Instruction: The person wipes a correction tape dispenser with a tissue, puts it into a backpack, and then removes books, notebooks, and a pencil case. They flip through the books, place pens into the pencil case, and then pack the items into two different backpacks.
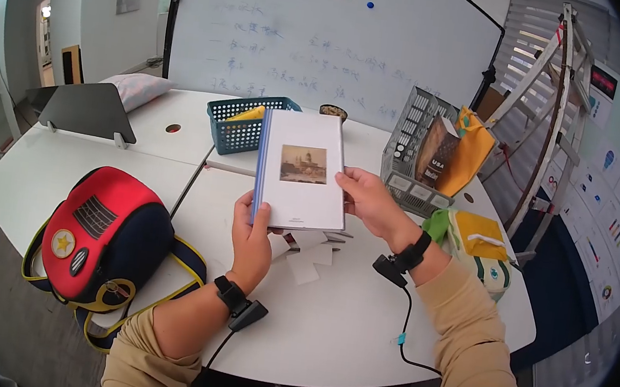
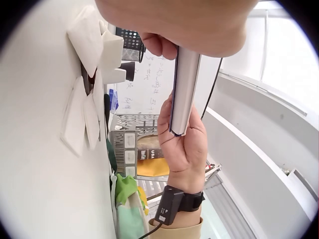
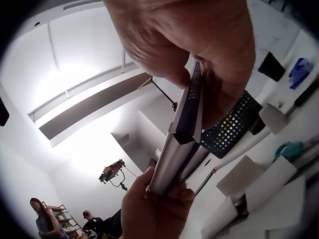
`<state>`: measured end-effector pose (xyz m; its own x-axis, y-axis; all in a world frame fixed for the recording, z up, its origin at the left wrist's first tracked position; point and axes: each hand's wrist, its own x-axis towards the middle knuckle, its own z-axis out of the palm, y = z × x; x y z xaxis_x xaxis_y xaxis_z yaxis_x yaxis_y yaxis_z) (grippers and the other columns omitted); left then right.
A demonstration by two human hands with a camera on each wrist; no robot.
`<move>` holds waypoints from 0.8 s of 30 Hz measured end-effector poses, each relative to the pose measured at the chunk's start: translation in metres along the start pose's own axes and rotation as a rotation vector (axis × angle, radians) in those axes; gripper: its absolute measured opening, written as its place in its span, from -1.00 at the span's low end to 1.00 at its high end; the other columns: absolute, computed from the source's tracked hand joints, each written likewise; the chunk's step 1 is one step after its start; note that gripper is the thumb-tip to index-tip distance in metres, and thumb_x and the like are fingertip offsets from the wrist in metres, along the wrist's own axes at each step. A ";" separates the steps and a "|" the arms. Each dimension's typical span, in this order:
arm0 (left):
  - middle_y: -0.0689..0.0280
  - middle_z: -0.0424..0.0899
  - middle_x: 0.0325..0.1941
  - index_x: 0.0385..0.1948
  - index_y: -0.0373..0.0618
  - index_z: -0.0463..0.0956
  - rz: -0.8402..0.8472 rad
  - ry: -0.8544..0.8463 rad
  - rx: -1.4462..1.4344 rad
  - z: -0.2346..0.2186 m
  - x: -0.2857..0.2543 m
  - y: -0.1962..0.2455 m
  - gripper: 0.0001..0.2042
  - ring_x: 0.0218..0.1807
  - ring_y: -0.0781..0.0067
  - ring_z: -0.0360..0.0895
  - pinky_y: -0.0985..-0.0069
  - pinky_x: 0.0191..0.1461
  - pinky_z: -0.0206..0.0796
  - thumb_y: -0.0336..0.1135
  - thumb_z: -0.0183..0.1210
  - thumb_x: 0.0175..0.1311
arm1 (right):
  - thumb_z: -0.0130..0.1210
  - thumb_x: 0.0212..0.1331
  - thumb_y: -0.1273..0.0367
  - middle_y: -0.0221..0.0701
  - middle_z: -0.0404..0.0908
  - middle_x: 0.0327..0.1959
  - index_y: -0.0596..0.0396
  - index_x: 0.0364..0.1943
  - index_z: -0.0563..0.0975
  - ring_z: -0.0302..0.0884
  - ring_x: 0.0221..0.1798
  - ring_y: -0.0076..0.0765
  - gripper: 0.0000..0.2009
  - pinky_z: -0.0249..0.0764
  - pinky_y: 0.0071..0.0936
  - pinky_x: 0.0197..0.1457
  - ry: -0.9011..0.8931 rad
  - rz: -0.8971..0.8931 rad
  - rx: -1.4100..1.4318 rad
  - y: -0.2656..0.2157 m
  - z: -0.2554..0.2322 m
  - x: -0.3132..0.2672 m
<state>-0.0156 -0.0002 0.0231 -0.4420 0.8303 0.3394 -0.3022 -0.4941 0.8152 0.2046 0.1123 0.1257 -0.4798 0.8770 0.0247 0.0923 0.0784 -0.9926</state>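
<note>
Both hands hold up a white hardcover book (image 1: pixel 298 206) with a blue spine and a small picture of buildings on its cover. My left hand (image 1: pixel 251 247) grips its lower left edge, thumb on the front. On the right edge, my right hand (image 1: pixel 373 203) pinches the book with its thumb over the cover. The left wrist view shows the book's page edge (image 2: pixel 185 94) from below, between the two hands. White paper pieces (image 1: pixel 307 261) lie on the table beneath the book, partly hidden by it.
A red and navy backpack (image 1: pixel 100 233) sits at left. Behind the book stands a teal basket (image 1: pixel 238 138) with something yellow inside. At right, a grey crate (image 1: pixel 401 147) holds a brown book (image 1: pixel 437 151) and an orange folder (image 1: pixel 469 155); a green-and-yellow bag (image 1: pixel 478 241) lies before it.
</note>
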 end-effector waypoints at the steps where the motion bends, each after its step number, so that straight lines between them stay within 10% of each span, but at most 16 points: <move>1: 0.17 0.71 0.16 0.48 -0.32 0.39 0.015 -0.074 0.010 -0.001 -0.001 0.004 -0.57 -0.06 0.54 0.64 0.45 0.00 0.58 -0.16 0.03 0.87 | 0.06 0.83 0.15 -0.38 0.79 0.11 0.15 0.31 0.63 0.77 0.05 -0.47 -0.64 0.73 -0.32 0.21 0.045 -0.008 0.040 0.002 -0.005 -0.002; 6: 0.25 0.69 0.11 0.40 -0.18 0.43 0.106 -0.134 0.071 -0.005 -0.004 0.007 -0.62 -0.14 0.57 0.59 0.50 0.01 0.51 -0.08 -0.07 0.88 | 0.03 0.72 0.27 -0.34 0.76 0.03 0.16 0.14 0.65 0.75 0.01 -0.36 -0.73 0.70 -0.30 0.16 0.270 -0.091 0.134 0.045 -0.061 -0.026; 13: 0.20 0.66 0.14 0.40 -0.23 0.36 0.104 -0.058 0.128 -0.002 -0.006 0.000 -0.68 -0.16 0.63 0.53 0.55 -0.02 0.47 -0.24 0.00 0.88 | 0.01 0.67 0.33 -0.21 0.77 0.11 0.23 0.15 0.68 0.75 0.15 -0.27 -0.70 0.67 -0.24 0.28 0.385 0.303 0.079 0.109 -0.084 -0.116; 17: 0.19 0.64 0.16 0.42 -0.24 0.34 0.152 -0.087 0.153 -0.002 -0.007 -0.005 -0.68 -0.17 0.63 0.51 0.56 -0.02 0.47 -0.28 0.01 0.86 | 0.13 0.66 0.30 -0.03 0.76 0.31 0.34 0.37 0.61 0.72 0.37 -0.07 -0.59 0.61 -0.19 0.46 0.393 0.199 -0.580 0.140 -0.115 -0.119; 24: 0.23 0.64 0.13 0.41 -0.22 0.33 0.140 -0.101 0.188 -0.004 -0.004 -0.013 -0.69 -0.17 0.63 0.51 0.57 -0.02 0.45 -0.33 0.05 0.83 | 0.44 0.46 0.13 0.10 0.77 0.24 0.38 0.37 0.54 0.74 0.36 0.22 -0.36 0.62 -0.03 0.48 0.836 -0.249 -0.805 0.062 -0.187 -0.033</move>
<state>-0.0133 0.0016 0.0094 -0.3793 0.7835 0.4921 -0.0777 -0.5570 0.8269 0.3888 0.1768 0.0854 0.1286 0.8096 0.5727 0.7427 0.3040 -0.5966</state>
